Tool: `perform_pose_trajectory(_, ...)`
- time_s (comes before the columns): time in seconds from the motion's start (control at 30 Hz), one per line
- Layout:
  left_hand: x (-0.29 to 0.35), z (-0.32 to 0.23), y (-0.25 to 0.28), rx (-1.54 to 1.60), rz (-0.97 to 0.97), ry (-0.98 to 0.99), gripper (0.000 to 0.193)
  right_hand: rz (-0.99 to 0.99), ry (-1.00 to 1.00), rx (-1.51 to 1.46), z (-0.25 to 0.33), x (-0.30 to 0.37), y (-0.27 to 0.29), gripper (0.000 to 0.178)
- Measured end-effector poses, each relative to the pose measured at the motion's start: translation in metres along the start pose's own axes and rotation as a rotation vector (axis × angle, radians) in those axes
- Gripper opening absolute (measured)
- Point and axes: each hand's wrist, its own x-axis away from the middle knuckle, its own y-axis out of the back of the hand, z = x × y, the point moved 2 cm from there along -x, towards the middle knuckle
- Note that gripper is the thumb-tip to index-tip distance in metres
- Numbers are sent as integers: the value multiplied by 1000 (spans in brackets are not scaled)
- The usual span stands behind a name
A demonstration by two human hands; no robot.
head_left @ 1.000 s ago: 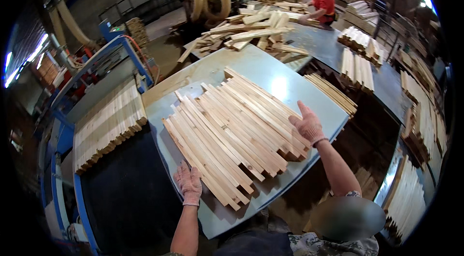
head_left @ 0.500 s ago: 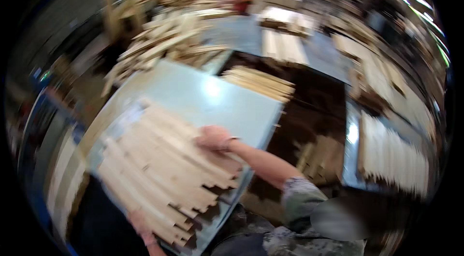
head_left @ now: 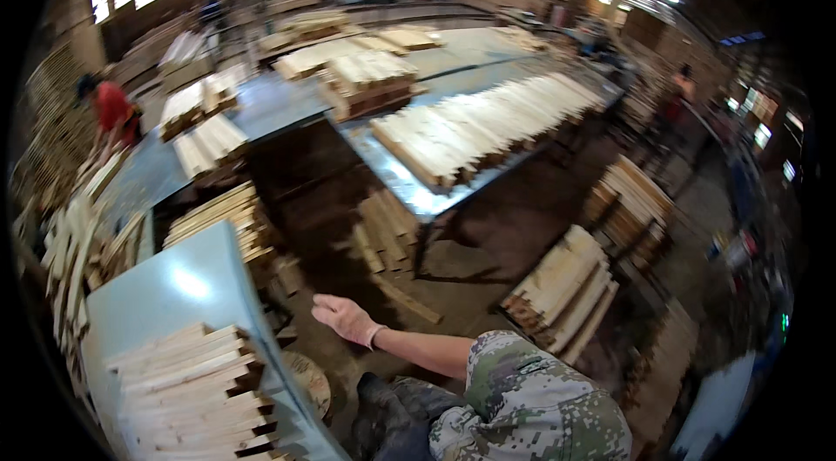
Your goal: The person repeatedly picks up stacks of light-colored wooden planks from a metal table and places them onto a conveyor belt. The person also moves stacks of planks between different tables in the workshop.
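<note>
1. Location: we find the wooden strips [head_left: 192,383] lying side by side on the pale blue-grey table [head_left: 131,313] at lower left, their near ends uneven.
2. Right hand [head_left: 347,320]: gloved, beside the table edge and apart from the strips. Its fingers are loosely extended and close together, clamped on nothing that we can see.
3. Left hand: outside the view — we cannot tell its grip.
4. Handling: we judge a single strip light and stiff, the whole batch considerably heavier. Loose strips would probably slide against one another, and sawn edges may splinter; breakage seems unlikely.
5. Hold: we would press inward on both outer long sides for the batch — or grasp a single strip around its middle. The staggered ends look a poorer hold.
6. Markings: we can read no brand, label or writing on the strips or table.
</note>
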Motion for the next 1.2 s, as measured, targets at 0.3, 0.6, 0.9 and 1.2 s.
perform_pose_trajectory(0.3,60,-22,-77,424,937,121,54,480,-253,1002,-190,313,162,39)
perform_pose_trajectory(0.6,195,-29,-165,61,1635,57,34,514,-941,903,-208,529,266,51)
perform_pose_trajectory(0.9,247,182,-194,-383,1774,-27,40,-50,-1333,307,-164,539,341,60)
perform_pose_trajectory(1.2,376,50,-274,-462,1812,242,41,-155,-1317,190,-184,535,392,55)
